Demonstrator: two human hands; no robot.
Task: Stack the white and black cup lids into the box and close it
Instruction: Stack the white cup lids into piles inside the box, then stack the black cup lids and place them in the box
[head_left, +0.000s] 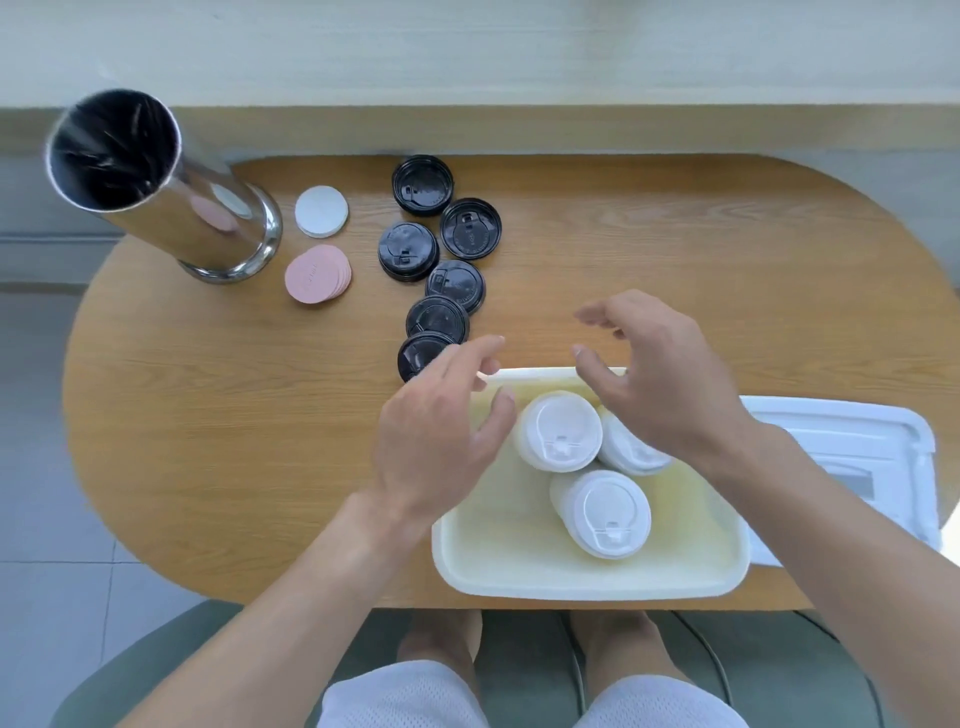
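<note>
Wooden desk (675, 249), oval, me seated at its near edge. My left hand (436, 441) hovers over the box's left rim, grip open, fingers loosely curled, nothing in it. My right hand (660, 384) hovers over the box's far end, grip spread open, also empty. Below them the box (519, 566) holds the white lids (602, 512) in three small stacks; one stack is partly hidden under my right wrist. Outward: six black lids (457, 283) lie loose on the desk beyond the box, nearest one partly under my left fingers. Box cover (883, 436) sits just right of the box, off. Judgement: white done, black not started, closing pending.
</note>
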